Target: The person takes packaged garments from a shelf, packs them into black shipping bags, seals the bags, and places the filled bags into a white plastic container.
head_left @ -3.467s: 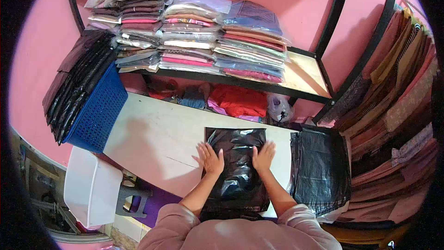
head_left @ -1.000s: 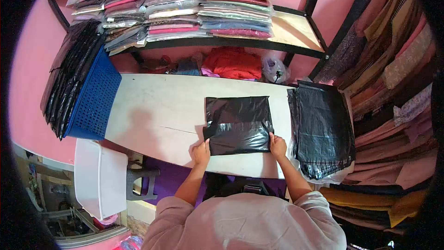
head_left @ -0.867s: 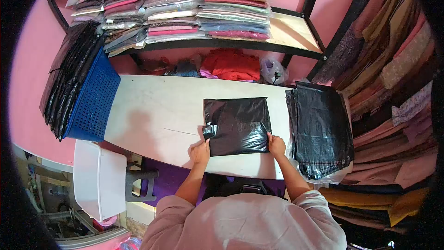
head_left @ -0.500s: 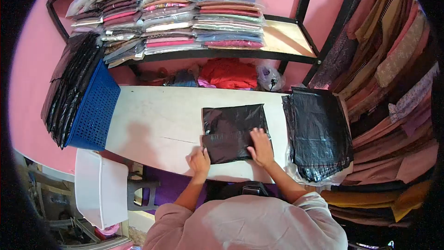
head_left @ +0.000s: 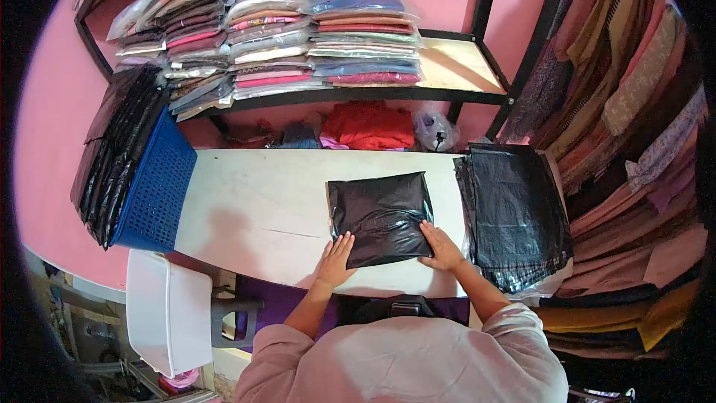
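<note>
A black plastic mailing bag [head_left: 380,213] lies on the white table in front of me. It looks slightly puffed, with shiny creases near its right side. My left hand [head_left: 337,260] rests at the bag's lower left corner, fingers stretched out and touching its edge. At the lower right edge, my right hand [head_left: 441,248] lies with its fingers extended onto the plastic. Neither hand is wrapped round the bag. What the bag contains is hidden.
A pile of flat black plastic bags [head_left: 514,213] lies at the table's right end. To the left stands a blue basket [head_left: 155,186] full of black packages [head_left: 119,149]. Folded clothes in clear plastic [head_left: 272,52] fill the shelf behind. Garments [head_left: 619,104] hang at right. A white bin [head_left: 168,313] stands lower left.
The bag's upper face now looks smoother, without the earlier line across it. My left hand has uncurled onto the corner. My right hand has slid from the bag's face to its right edge.
</note>
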`<control>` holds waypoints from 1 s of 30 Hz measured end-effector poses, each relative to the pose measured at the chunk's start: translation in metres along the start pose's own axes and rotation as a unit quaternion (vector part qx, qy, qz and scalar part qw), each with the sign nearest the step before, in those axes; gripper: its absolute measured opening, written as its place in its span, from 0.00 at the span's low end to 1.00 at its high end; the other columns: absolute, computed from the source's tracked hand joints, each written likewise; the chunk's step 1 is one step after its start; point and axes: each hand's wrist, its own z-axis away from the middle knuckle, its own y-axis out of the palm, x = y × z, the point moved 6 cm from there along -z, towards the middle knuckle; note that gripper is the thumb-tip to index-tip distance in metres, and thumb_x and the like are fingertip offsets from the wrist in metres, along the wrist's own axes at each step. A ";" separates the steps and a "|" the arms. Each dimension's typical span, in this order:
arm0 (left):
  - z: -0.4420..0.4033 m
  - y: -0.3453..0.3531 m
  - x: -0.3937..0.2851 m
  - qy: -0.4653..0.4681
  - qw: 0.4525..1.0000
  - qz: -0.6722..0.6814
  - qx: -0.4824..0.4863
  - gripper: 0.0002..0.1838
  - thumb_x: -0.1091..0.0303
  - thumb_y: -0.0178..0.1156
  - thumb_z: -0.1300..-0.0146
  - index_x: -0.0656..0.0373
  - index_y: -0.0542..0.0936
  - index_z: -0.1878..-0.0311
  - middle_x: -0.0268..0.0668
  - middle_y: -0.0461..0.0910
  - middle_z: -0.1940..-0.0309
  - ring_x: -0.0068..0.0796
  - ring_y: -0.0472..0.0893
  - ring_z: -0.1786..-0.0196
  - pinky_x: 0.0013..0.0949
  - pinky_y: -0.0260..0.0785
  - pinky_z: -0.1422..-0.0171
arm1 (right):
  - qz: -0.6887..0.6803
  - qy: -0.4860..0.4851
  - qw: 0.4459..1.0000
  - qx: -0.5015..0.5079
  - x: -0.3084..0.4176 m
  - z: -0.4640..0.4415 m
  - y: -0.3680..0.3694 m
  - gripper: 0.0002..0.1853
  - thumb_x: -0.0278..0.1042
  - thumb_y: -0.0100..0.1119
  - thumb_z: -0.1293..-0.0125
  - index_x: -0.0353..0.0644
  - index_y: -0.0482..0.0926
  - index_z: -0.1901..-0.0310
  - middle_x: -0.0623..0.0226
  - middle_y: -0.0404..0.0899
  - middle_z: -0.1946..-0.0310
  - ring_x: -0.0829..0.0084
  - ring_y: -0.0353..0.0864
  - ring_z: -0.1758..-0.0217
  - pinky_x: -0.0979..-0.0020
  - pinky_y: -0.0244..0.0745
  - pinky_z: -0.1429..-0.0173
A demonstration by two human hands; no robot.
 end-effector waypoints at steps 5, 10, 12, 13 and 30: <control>0.011 0.000 0.017 0.028 0.995 0.087 -0.044 0.37 0.77 0.56 0.55 0.56 0.58 0.37 0.39 0.58 0.37 0.36 0.57 0.34 0.42 0.44 0.31 | -0.094 0.037 0.992 -0.069 0.002 0.016 -0.009 0.43 0.39 0.55 0.56 0.36 0.50 0.37 0.46 0.56 0.40 0.52 0.56 0.36 0.57 0.47 0.33; 0.012 -0.005 0.033 0.011 0.959 0.219 -0.179 0.23 0.83 0.50 0.58 0.58 0.76 0.54 0.41 0.75 0.52 0.39 0.72 0.47 0.38 0.59 0.39 | -0.110 -0.002 0.987 -0.117 -0.011 0.018 -0.001 0.32 0.23 0.48 0.57 0.40 0.64 0.44 0.52 0.63 0.43 0.55 0.60 0.37 0.58 0.51 0.34; 0.006 -0.007 0.043 -0.041 0.917 0.316 -0.238 0.18 0.83 0.47 0.59 0.60 0.79 0.63 0.42 0.78 0.61 0.40 0.75 0.53 0.36 0.63 0.45 | -0.196 0.020 0.964 -0.177 -0.017 0.014 -0.010 0.26 0.13 0.41 0.59 0.40 0.75 0.55 0.55 0.71 0.49 0.56 0.64 0.40 0.61 0.56 0.36; 0.004 -0.007 0.045 -0.038 0.917 0.316 -0.240 0.18 0.83 0.47 0.59 0.60 0.79 0.63 0.42 0.78 0.61 0.40 0.75 0.53 0.36 0.63 0.45 | -0.194 0.018 0.964 -0.180 -0.018 0.011 -0.012 0.26 0.13 0.41 0.59 0.40 0.75 0.55 0.55 0.71 0.49 0.56 0.64 0.40 0.61 0.56 0.36; -0.051 -0.023 0.057 -0.291 0.904 0.191 -0.248 0.19 0.60 0.49 0.38 0.68 0.69 0.55 0.53 0.73 0.62 0.47 0.73 0.57 0.41 0.62 0.52 | -0.044 0.259 0.910 -0.321 -0.034 -0.033 -0.036 0.26 0.37 0.50 0.39 0.29 0.56 0.45 0.40 0.70 0.63 0.45 0.70 0.59 0.55 0.66 0.56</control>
